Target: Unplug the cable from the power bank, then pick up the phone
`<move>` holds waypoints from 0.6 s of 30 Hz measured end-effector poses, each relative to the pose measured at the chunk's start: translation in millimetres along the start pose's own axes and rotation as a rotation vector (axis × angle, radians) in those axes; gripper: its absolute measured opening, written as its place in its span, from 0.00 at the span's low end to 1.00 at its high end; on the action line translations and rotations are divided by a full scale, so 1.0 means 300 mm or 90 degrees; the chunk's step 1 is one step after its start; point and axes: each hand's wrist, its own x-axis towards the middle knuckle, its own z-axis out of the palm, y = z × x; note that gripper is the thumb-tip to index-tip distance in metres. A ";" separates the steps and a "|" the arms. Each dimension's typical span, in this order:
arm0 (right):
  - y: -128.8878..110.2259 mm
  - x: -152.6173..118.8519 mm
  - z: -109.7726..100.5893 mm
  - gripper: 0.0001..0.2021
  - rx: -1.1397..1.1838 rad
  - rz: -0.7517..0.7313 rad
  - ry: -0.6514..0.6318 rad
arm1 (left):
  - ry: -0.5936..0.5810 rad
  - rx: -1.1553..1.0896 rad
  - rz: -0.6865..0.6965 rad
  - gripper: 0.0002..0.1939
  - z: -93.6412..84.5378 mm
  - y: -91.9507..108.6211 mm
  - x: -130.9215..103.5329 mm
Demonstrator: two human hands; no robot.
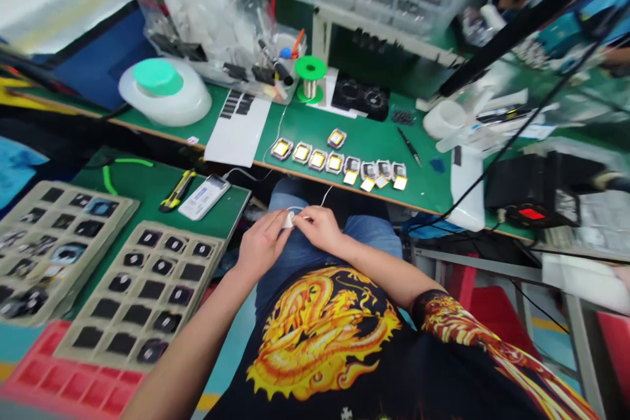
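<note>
Over my lap, in front of the bench edge, my two hands meet. My left hand [262, 241] is closed, its fingertips pinching a small white piece [289, 219] whose kind I cannot make out. My right hand [321, 228] pinches beside it, with a thin white cable [296, 209] at its fingers. White cord also shows near a white phone-like device [205, 197] on the left. On the bench beyond my hands lie several small square electronic modules [317, 159], some with white-and-yellow flaps folded out.
Foam trays [142, 295] of small black parts stand at left, beside a yellow box cutter [178, 190]. Along the bench are a green solder spool [310, 79], a white bottle with a green lid [165, 92], tweezers [409, 146] and a black box with a red display [531, 193].
</note>
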 end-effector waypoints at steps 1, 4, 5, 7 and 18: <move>0.005 -0.009 -0.004 0.12 0.003 0.008 -0.008 | -0.009 0.002 0.010 0.19 0.003 -0.001 0.000; 0.031 -0.039 -0.019 0.10 0.046 0.062 -0.056 | -0.048 0.011 0.054 0.20 0.010 -0.009 0.015; 0.043 -0.049 -0.024 0.10 0.078 0.096 -0.081 | -0.063 0.013 0.077 0.20 0.011 -0.010 0.023; 0.064 -0.068 -0.038 0.10 0.166 0.180 -0.143 | -0.089 0.019 0.128 0.21 0.012 -0.009 0.041; 0.129 -0.146 -0.088 0.11 0.353 0.289 -0.123 | -0.130 0.059 0.199 0.28 0.064 0.090 0.083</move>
